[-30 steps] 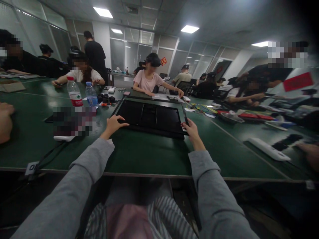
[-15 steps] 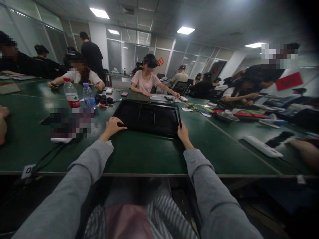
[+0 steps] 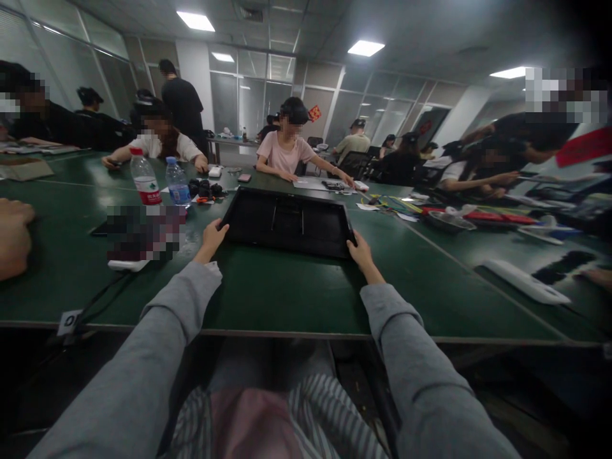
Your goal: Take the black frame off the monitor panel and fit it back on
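A black rectangular tray (image 3: 315, 241) with a raised rim and two thin upright lines across its middle is in front of me, over the green table (image 3: 287, 293). At its left edge, my left hand (image 3: 213, 238) grips the rim with thumb and fingers. My right hand (image 3: 361, 248) is closed on the near right corner, thumb on top. The fingers under the tray are hidden. Whether the tray rests on the table or is slightly raised, I cannot tell.
To the left stand a red-capped bottle (image 3: 145, 182) and a blue-capped bottle (image 3: 178, 185), near a white power strip (image 3: 128, 263). Another white power strip (image 3: 523, 280) lies right. A metal bowl (image 3: 449, 221) is beyond it. A person in pink (image 3: 288, 153) sits opposite.
My left hand has shifted from the tray's near left corner up along its left edge, now gripping it. The right hand stays on the right side. The whole view has swung slightly.
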Demonstrator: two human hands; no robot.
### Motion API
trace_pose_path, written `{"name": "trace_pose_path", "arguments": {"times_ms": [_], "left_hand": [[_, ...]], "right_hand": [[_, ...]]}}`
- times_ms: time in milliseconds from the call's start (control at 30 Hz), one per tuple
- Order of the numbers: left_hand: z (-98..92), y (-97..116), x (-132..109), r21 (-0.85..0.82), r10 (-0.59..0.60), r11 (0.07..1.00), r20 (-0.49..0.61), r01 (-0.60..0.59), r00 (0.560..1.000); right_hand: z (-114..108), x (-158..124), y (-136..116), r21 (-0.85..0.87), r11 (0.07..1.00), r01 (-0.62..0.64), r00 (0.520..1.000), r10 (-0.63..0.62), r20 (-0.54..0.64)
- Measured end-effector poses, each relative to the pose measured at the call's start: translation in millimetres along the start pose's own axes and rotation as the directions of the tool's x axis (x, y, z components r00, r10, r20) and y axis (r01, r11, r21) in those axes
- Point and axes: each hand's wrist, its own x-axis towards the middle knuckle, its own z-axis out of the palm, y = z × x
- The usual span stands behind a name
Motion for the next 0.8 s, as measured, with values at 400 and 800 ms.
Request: {"name": "trace_pose_path", "arguments": {"times_ms": [400, 800], "left_hand": [[-7.9, -4, -6, 0.207, -0.057, 0.976, -0.047, 0.066, 0.997], [-12.5, -25, 8, 0.118, -0.077, 0.990, 0.016, 0.075, 0.997]], "right_hand": [[-1, 2, 0, 0.122, 0.992, -0.035, 0.999, 0.036, -0.003], [-39, 7, 4, 0.293, 0.913, -0.284, 0.939, 0.203, 0.278]]}}
